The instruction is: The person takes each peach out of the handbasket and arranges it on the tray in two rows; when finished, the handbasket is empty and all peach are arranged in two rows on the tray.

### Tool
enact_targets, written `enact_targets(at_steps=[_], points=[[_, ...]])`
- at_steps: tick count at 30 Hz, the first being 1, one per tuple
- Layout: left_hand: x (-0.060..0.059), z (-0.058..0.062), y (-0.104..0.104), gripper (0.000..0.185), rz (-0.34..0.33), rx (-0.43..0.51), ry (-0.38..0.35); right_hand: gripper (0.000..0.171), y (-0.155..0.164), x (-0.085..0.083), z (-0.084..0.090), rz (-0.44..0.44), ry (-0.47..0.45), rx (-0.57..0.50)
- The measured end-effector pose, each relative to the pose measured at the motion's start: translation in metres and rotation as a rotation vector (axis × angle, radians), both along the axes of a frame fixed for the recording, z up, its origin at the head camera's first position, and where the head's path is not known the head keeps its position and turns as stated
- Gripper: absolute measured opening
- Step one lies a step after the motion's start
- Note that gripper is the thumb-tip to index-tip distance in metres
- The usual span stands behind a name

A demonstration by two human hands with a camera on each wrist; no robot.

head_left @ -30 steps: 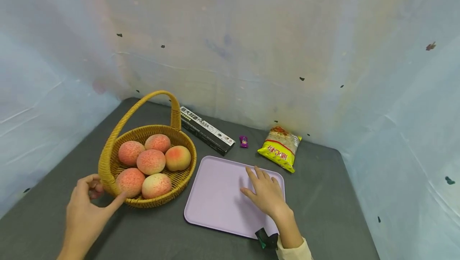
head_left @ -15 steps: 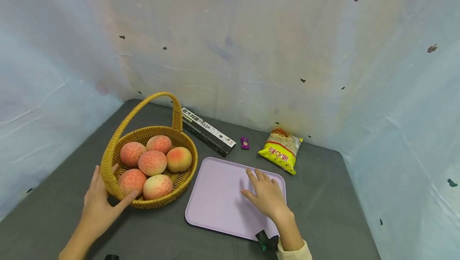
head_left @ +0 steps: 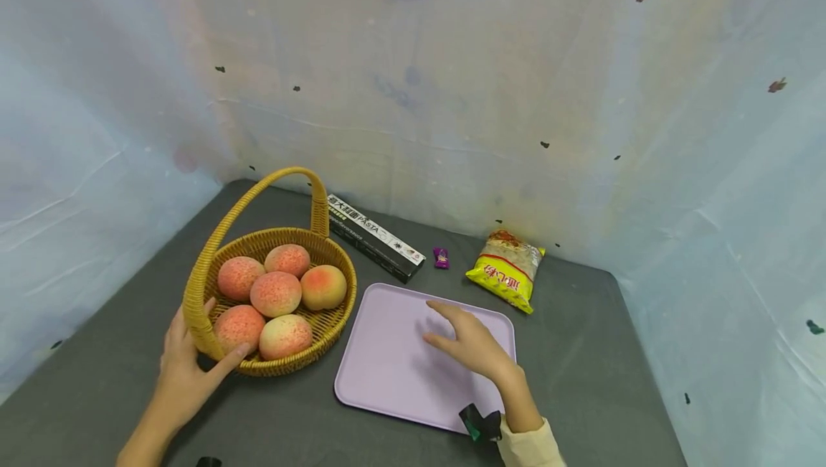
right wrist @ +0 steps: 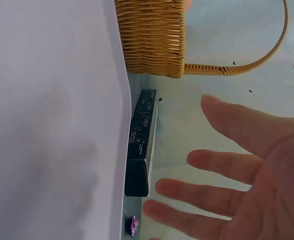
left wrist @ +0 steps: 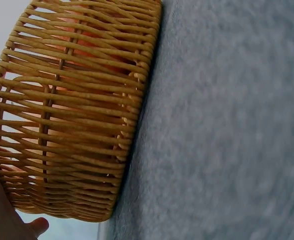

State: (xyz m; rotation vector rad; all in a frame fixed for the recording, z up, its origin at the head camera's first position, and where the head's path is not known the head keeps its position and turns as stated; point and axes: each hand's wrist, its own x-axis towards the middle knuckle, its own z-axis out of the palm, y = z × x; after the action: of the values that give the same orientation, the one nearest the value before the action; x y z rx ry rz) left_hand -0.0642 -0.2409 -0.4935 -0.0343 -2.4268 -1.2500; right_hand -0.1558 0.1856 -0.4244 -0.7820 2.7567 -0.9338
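Observation:
A yellow wicker basket (head_left: 287,365) with an arched handle stands at the left, holding several pink and cream peaches (head_left: 275,293). My left hand (head_left: 181,384) grips its near-left rim by the foot of the handle, thumb over the edge and a fingertip showing inside. In the left wrist view the woven wall (left wrist: 77,110) fills the left side, its base down by the grey cloth. Over the lilac tray (head_left: 387,359) hovers my right hand (head_left: 474,341), holding nothing. The right wrist view shows its spread fingers (right wrist: 202,197) above the tray's level.
Behind the tray lie a black and white pasta box (head_left: 376,237), a small purple-wrapped candy (head_left: 441,258) and a yellow food packet (head_left: 506,271). A pale sheet (head_left: 452,94) hangs around the back and sides of the grey-covered table (head_left: 581,381). A black strap (head_left: 480,424) sits near my right wrist.
My left hand has moved from beside the basket onto its rim and closed around it. The right hand has turned slightly, staying over the tray. The basket has barely shifted in view.

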Motion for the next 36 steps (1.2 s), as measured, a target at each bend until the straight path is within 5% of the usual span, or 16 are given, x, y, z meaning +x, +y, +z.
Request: enact_targets(at_steps=[6,16,36], points=[[0.001,-0.002,0.000,0.090,-0.002,0.032,-0.022,0.054,-0.003,-0.017,0.000,0.067,-0.156,-0.221],[0.000,-0.004,-0.001,0.091,0.002,0.033,-0.027,0.049,-0.008,-0.031,0.004,0.118,-0.264,-0.446],[0.000,-0.009,-0.001,0.093,-0.040,0.129,-0.004,0.044,-0.027,-0.045,-0.004,0.170,-0.387,-0.651]])
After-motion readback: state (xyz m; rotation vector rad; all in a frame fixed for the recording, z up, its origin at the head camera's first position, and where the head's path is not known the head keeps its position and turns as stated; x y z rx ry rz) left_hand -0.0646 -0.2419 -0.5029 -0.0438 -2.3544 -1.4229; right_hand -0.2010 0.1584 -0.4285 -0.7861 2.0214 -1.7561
